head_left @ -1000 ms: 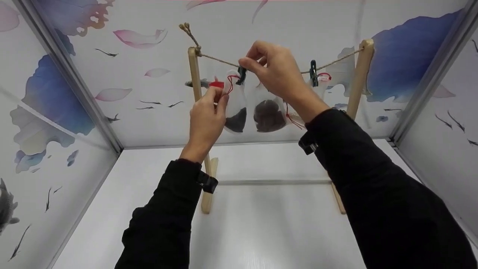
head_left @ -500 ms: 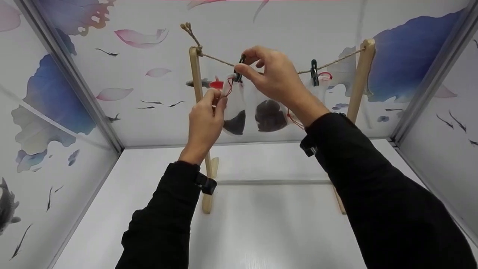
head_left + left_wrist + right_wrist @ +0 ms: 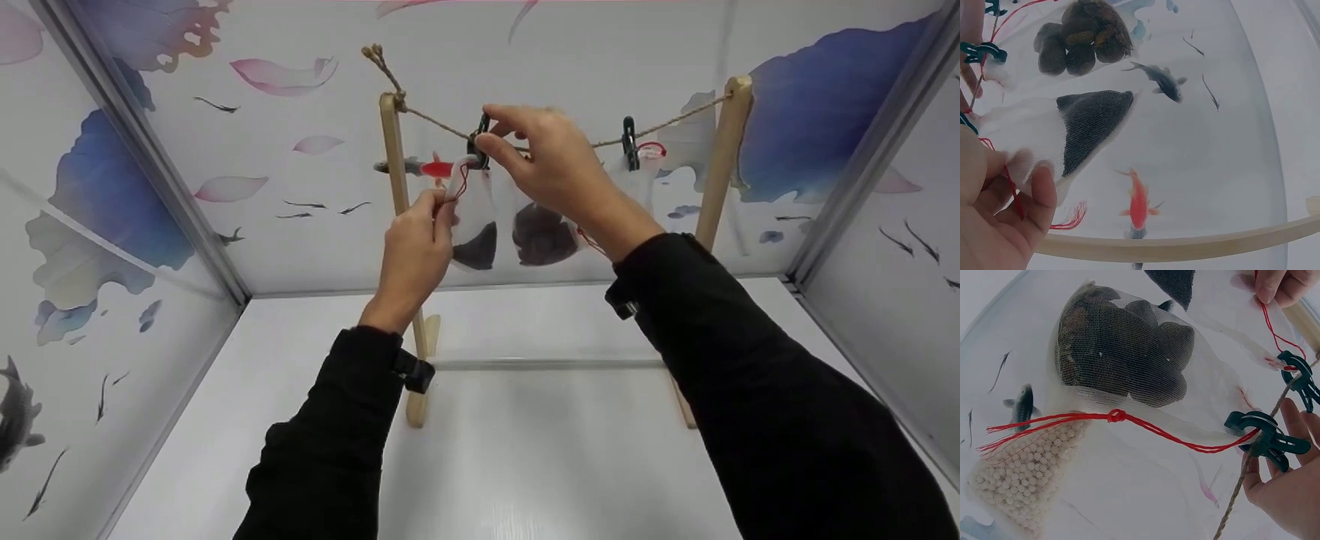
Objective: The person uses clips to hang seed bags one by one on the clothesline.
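A white mesh drawstring bag with dark fine contents [image 3: 476,247] hangs at the left of a twine line [image 3: 439,124]. My left hand [image 3: 414,251] pinches the upper side of this bag and its red drawstring [image 3: 1013,185]. At the bag's neck, a dark green spring clip [image 3: 481,142] sits on the twine. My right hand [image 3: 551,154] holds that clip between thumb and index finger. Beside it hangs a mesh bag of dark stones [image 3: 1129,349], fastened by another green clip [image 3: 1266,439]. My right hand hides that second clip in the head view.
A mesh bag of white beads [image 3: 1027,461] hangs further right, below a third clip [image 3: 630,142]. Wooden posts [image 3: 394,150] carry the twine at both ends. A white table [image 3: 540,457] lies below, with printed panels [image 3: 600,45] around it.
The right hand has shifted slightly left and down, and its index finger has straightened onto the clip's top. The clip has moved slightly left and stands more upright. The left hand still pinches the bag.
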`<state>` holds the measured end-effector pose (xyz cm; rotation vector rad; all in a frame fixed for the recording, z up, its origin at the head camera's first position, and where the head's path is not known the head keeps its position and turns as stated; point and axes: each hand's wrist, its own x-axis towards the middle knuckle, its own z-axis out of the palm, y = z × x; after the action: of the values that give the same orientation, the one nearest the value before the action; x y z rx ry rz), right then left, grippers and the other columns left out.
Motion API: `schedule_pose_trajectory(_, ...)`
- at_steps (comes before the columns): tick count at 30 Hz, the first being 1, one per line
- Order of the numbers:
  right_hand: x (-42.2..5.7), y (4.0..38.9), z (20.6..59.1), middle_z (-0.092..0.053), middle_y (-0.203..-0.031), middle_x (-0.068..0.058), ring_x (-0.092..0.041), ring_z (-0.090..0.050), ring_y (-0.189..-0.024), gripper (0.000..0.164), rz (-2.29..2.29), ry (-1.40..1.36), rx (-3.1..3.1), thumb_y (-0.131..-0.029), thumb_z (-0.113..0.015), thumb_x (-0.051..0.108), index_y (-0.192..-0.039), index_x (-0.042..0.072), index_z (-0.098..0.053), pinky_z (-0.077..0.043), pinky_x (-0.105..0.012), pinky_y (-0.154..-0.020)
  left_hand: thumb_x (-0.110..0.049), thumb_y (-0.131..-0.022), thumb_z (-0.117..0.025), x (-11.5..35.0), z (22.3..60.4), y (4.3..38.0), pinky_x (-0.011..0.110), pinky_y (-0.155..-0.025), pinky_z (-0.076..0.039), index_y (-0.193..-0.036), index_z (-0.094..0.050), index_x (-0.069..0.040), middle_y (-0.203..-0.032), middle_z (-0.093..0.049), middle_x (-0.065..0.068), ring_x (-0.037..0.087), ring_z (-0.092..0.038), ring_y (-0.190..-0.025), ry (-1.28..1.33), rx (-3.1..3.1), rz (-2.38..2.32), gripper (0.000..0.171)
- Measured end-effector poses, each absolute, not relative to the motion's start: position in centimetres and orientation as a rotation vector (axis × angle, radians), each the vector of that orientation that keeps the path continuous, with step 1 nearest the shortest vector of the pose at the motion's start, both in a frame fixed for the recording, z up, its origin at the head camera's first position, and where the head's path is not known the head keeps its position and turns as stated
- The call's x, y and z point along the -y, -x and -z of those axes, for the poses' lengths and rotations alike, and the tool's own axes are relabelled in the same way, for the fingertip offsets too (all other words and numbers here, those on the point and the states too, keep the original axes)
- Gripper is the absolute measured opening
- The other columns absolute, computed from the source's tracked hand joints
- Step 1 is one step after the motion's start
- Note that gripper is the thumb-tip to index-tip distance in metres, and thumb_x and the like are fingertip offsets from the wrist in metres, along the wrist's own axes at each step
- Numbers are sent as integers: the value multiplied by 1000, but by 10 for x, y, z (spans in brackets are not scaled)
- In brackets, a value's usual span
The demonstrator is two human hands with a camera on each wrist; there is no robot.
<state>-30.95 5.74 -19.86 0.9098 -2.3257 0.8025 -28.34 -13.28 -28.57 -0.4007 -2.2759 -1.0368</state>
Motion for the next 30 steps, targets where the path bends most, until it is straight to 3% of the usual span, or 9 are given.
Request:
schedule_pose_trajectory(7,-57,311,201,-71,-118,-14,-35,-57,-120,45,-788,-928,2263,-106,-56,32,-140,3,-60,-42,-46,-102,-11,-109,-44,130,287,282,36,-72,-54,-119,-64,1,-93,-72,11,21,-67,-80,381,2325,1026,25)
schedule_pose_trajectory(17,-60,306,203,-66,-130,-13,-36,-54,-121,45,-677,-880,2302,-109,-47,34,-147,11,-54,-39,-52,-104,-11,-109,-43,129,289,282,37,-73,-54,-124,-63,1,-94,-73,10,21,-68,-81,397,2318,1027,27)
schedule_pose_trajectory(25,-69,287,214,-60,-139,-11,-29,-48,-132,47,-634,-966,2091,-107,-51,35,-146,8,-56,-33,-46,-113,-10,-109,-45,135,299,280,44,-83,-55,-140,-53,5,-111,-73,18,27,-70,-96,469,2223,920,36)
schedule_pose_trajectory(30,-89,262,236,-54,-147,-11,-28,-40,-142,47,-613,-1049,1954,-105,-58,29,-147,7,-54,-24,-47,-119,-13,-107,-51,142,311,272,44,-98,-51,-148,-46,2,-132,-65,17,29,-63,-118,516,2148,809,44)
